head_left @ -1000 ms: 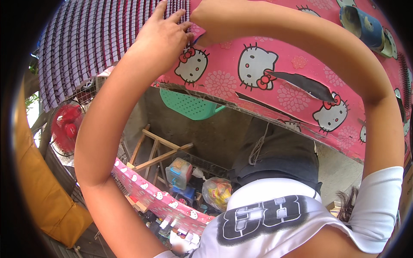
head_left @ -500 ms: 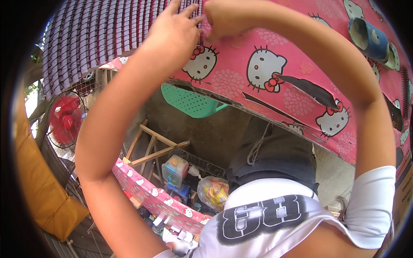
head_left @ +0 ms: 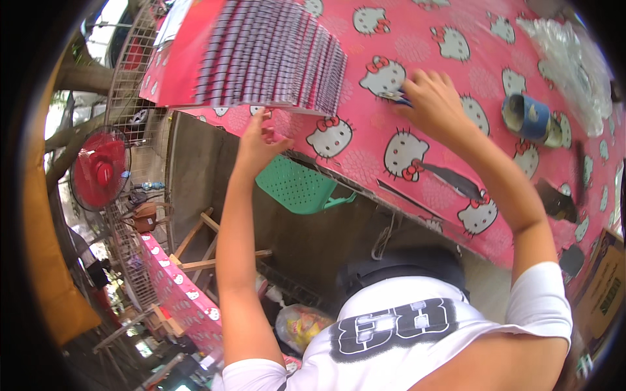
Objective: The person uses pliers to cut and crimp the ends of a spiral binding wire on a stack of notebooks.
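Note:
A fanned row of spiral-bound notebooks [head_left: 270, 55] with dark coils and red covers lies overlapping on the pink cartoon-print table covering [head_left: 365, 140]. My left hand [head_left: 256, 146] is just below the row's near edge, fingers apart and nothing seen in them; its fingertips come close to the notebooks, and I cannot tell if they touch. To the right of the row, my right hand [head_left: 433, 101] is closed over the table around a small blue tool [head_left: 402, 99] with a pale metallic end. The hand hides most of that tool.
At the right lie a blue cylindrical container [head_left: 527, 117] on its side and a crumpled clear plastic bag [head_left: 567, 68]. The table covering has torn dark patches [head_left: 456, 181]. Below the edge stands a green perforated plastic chair [head_left: 297, 186]. A red fan [head_left: 101, 171] stands left.
My hands have moved apart: the left drew back to the table edge, the right moved rightward and now holds the blue tool. The view has shifted, showing more of the table and notebooks.

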Available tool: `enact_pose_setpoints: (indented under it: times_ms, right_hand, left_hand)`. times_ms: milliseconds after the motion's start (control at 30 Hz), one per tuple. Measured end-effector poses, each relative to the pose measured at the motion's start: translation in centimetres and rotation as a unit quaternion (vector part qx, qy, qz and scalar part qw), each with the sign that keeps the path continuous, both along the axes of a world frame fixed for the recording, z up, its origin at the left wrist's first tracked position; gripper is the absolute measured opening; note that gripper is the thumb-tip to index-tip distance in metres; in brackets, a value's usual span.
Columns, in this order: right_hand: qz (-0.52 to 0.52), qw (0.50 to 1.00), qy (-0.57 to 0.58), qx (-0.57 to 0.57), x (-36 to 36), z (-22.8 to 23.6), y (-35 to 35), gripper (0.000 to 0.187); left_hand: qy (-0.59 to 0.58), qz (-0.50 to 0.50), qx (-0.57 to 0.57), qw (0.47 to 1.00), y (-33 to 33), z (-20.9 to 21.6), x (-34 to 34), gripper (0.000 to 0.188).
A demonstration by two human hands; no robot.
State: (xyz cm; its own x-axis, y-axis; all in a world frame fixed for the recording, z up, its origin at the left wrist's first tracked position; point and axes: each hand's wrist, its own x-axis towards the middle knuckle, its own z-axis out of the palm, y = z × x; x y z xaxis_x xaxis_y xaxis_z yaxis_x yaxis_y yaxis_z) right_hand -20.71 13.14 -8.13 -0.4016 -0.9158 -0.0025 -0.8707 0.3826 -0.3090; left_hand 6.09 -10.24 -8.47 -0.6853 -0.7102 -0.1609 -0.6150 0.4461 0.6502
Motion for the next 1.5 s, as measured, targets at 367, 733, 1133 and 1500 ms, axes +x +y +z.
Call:
enact_pose_setpoints:
  times_ms: [367,733,1133,1500]
  right_hand:
    - [-0.074,0.776,-0.588,-0.217,6.5,-2.3,-1.6,0.08]
    - [-0.142,0.625,-0.743,-0.193,3.1,-1.3,-10.7,0.064]
    - [0.103,0.642,-0.733,-0.201,-7.7,-5.8,-11.3,0.045]
    - [-0.219,0.596,-0.739,-0.223,6.8,0.3,-6.6,0.064]
  left_hand:
    - [0.282,0.089,0.214,0.931,3.7,-3.4,-5.0,0.066]
    - [0.212,0.147,0.16,0.953,11.0,-4.1,-6.4,0.102]
    - [0.366,0.262,0.348,0.822,14.8,-5.4,-10.5,0.101]
    - [0.231,0.091,0.037,0.968,0.7,-4.1,-4.5,0.047]
